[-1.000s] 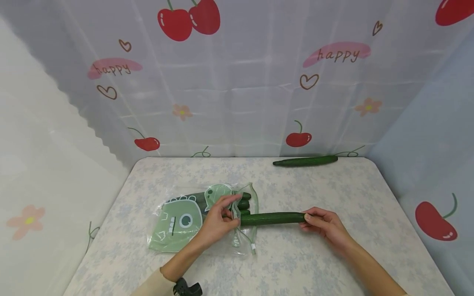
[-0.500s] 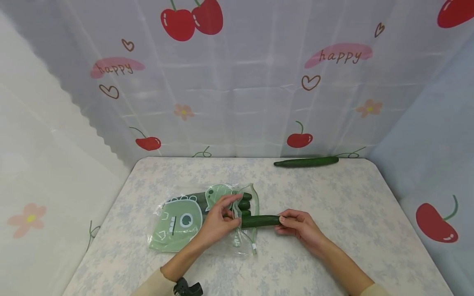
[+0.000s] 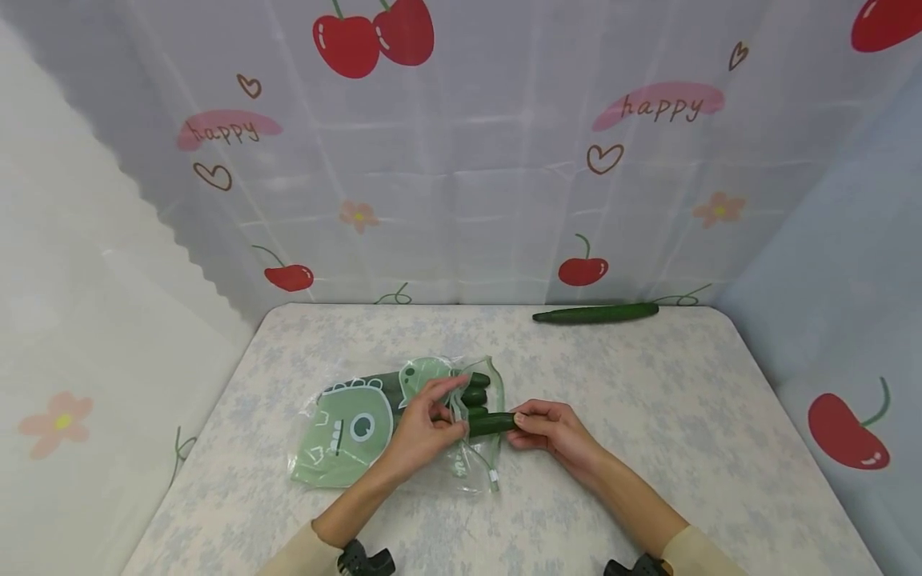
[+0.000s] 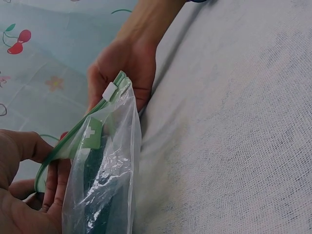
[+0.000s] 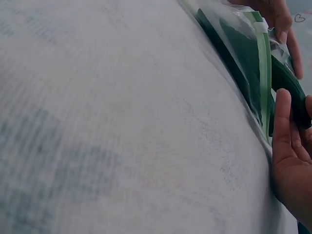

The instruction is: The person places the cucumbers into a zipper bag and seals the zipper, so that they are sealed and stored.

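The right hand (image 3: 551, 432) pinches the outer end of a long, dark-green cucumber (image 3: 491, 424), partly inside a clear plastic zip bag (image 3: 324, 468) printed pale green, whose mouth the left hand (image 3: 426, 422) grips, both forearms angling inward over the white-and-blue patterned counter (image 3: 576, 504). I'd guess the cucumber is stiff, fairly light and slick, best held by that exposed end.

Much of what's bagged is out of my sight.
On my head feed, the left hand (image 3: 426, 422) and the printed bag (image 3: 320, 462) hide the inner end of the pinched cucumber (image 3: 492, 424), and I can't count the other cucumbers (image 3: 474, 398) inside; my left wrist feed crops the bag along the bottom, and my right wrist feed cuts off the right hand (image 5: 292, 170) at its edge.
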Available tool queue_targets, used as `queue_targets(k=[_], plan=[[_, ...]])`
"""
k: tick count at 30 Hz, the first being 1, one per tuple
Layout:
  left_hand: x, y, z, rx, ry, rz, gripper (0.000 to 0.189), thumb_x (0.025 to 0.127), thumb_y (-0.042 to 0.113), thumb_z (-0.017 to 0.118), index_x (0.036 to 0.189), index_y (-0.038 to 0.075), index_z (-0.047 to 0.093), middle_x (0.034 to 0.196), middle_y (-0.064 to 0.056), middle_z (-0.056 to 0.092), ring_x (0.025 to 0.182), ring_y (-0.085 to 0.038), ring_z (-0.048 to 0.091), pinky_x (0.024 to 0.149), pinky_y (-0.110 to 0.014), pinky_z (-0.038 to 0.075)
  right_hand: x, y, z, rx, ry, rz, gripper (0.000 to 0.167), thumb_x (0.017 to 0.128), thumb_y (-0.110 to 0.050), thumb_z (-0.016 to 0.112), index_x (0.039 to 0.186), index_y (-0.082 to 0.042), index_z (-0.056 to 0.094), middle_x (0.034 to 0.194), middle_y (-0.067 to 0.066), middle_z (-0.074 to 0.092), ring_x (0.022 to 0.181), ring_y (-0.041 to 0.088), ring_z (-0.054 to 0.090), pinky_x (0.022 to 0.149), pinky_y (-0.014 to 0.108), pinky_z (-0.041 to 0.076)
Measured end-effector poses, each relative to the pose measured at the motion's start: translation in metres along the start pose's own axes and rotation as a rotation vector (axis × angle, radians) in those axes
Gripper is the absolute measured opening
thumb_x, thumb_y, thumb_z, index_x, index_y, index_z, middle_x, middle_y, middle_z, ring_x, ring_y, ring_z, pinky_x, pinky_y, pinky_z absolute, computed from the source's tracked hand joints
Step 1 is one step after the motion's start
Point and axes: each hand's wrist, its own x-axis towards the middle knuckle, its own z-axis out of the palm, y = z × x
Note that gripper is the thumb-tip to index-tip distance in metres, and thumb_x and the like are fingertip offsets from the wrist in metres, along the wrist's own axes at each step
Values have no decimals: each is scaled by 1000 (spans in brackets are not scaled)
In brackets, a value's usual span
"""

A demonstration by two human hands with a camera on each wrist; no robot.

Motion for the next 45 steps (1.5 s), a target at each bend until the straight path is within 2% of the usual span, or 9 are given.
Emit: queue_targets(k=[9, 16, 18, 25, 27, 31, 34, 39, 45], plan=[[-2, 1, 0, -6, -7, -9, 71, 91, -3, 75, 157, 14, 56, 154, -10, 51, 81, -5, 62, 69, -16, 53, 10, 1, 12, -79, 7, 19, 36, 107, -20, 68, 128, 8, 66, 89, -2, 76, 79, 7, 72, 75, 23, 62], [-4, -5, 0, -13, -17, -12, 73, 90, -3, 75, 158, 15, 55, 156, -6, 51, 78, -4, 60, 65, -15, 51, 13, 0, 21, -384, -55, -6, 33, 109, -20, 66, 124, 9, 70, 97, 25, 78, 70, 13, 74, 67, 31, 65], [-4, -5, 1, -9, -14, -13, 73, 89, -3, 75, 158, 15, 56, 157, -6, 51, 79, -4, 61, 65, -14, 51, 14, -2, 24, -449, -46, -14, 31, 108, -23, 67, 118, 5, 72, 98, 25, 79, 70, 15, 75, 66, 33, 66], [-2, -5, 1, 1, -20, -25, 71, 91, -2, 75, 157, 17, 57, 157, -4, 51, 80, -5, 61, 65, -15, 51, 19, -7, 32, -621, -3, 20, 33, 105, -39, 72, 102, -6, 77, 82, 7, 78, 68, 17, 75, 63, 33, 64], [-2, -6, 0, 0, -20, -30, 72, 90, -2, 75, 157, 18, 57, 156, -4, 51, 79, -5, 61, 65, -15, 51, 19, -9, 32, -618, -17, 27, 32, 105, -35, 71, 103, -4, 77, 83, 8, 78, 68, 17, 75, 63, 33, 65], [-1, -6, 1, -5, -15, -38, 72, 89, -2, 76, 156, 19, 58, 155, -4, 52, 78, -4, 59, 65, -14, 50, 17, -13, 27, -561, -73, 48, 21, 106, -13, 62, 113, 3, 74, 92, 14, 79, 74, 18, 76, 69, 32, 66], [0, -6, 1, -8, -11, -42, 72, 89, -2, 76, 155, 19, 59, 153, -3, 53, 78, -3, 58, 65, -14, 50, 17, -14, 23, -531, -104, 58, 25, 101, -1, 53, 117, 6, 71, 96, 18, 79, 77, 18, 76, 71, 32, 66], [1, -6, 1, -3, -10, -41, 71, 89, -2, 76, 155, 19, 59, 154, -3, 53, 79, -4, 59, 65, -14, 50, 19, -16, 22, -536, -104, 53, 21, 103, 0, 53, 114, 8, 69, 94, 18, 80, 74, 19, 77, 69, 32, 67], [1, -5, 2, 2, 0, -41, 72, 88, -2, 76, 154, 19, 60, 154, -2, 53, 78, -3, 58, 65, -14, 50, 24, -17, 30, -610, -47, 51, 13, 101, -4, 61, 103, 4, 71, 84, 14, 80, 66, 18, 76, 62, 33, 65]])
